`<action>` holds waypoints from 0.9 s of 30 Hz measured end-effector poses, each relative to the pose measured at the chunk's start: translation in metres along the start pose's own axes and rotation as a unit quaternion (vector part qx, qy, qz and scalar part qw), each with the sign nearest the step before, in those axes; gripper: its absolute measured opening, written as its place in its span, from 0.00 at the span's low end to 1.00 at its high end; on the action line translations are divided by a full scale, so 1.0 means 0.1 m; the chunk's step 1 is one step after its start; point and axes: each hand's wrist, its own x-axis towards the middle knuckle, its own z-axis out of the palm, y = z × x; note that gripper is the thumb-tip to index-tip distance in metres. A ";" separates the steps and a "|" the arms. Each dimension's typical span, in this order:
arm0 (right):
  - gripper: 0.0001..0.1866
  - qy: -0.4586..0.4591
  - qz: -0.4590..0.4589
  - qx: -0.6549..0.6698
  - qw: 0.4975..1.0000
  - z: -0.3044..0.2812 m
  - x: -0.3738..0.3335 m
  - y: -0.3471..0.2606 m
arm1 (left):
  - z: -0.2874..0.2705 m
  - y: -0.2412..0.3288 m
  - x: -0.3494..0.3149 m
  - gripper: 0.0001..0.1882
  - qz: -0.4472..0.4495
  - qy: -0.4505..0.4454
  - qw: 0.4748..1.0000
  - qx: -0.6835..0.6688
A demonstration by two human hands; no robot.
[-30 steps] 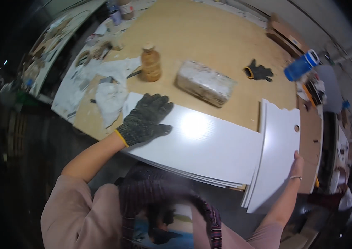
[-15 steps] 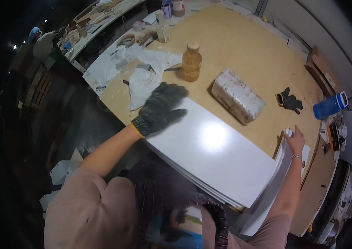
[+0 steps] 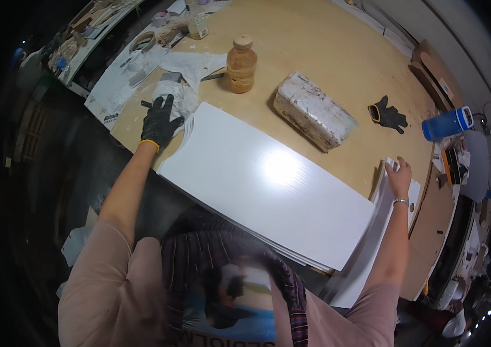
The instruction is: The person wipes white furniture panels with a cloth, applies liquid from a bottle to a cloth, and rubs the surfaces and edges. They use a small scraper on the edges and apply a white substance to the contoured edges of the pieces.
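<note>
A stack of glossy white panels [image 3: 257, 185] lies at the near edge of the table, its top sheet catching a bright reflection. Off the stack's left end, my left hand [image 3: 161, 122] wears a dark glove with a yellow cuff. Its fingers are spread over the near part of a crumpled white cloth [image 3: 185, 104]; whether they press on it is unclear. A small grey block [image 3: 171, 77] rests at the cloth's far side. At the right, my bare right hand [image 3: 399, 176] is closed around the far end of another white panel [image 3: 367, 254], beside the stack.
Beyond the stack sit a wrapped, stained block [image 3: 315, 113] and a bottle of amber liquid [image 3: 242, 65]. A loose dark glove [image 3: 388, 114] and a blue bottle [image 3: 447, 123] are at the right. Cardboard [image 3: 422, 260] lies along the right edge. Clutter covers the far left corner.
My left hand has left the top panel and moved left to the white cloth, its fingers now spread. My right hand keeps its hold. The whole view has shifted somewhat.
</note>
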 end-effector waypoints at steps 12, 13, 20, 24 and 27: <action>0.26 -0.089 0.303 0.504 0.804 -0.05 -2.46 -0.87 | -0.99 1.14 -0.18 0.23 0.420 0.011 0.850 -0.318; 0.25 -0.107 0.282 0.545 0.782 -0.09 -2.43 -0.96 | -0.82 1.47 -0.39 0.32 0.412 0.014 0.882 -0.226; 0.25 -0.072 0.267 0.588 0.760 0.06 -2.71 -1.02 | -0.16 2.75 -2.62 0.30 0.556 -0.116 0.737 -0.366; 0.26 -0.018 0.282 0.586 0.760 0.10 -2.77 -0.99 | -0.86 2.43 -1.78 0.25 0.722 -0.375 0.423 -0.400; 0.25 -0.008 0.302 0.515 0.802 0.00 -2.66 -1.15 | -1.14 2.45 -0.81 0.17 0.427 -0.424 0.525 -0.602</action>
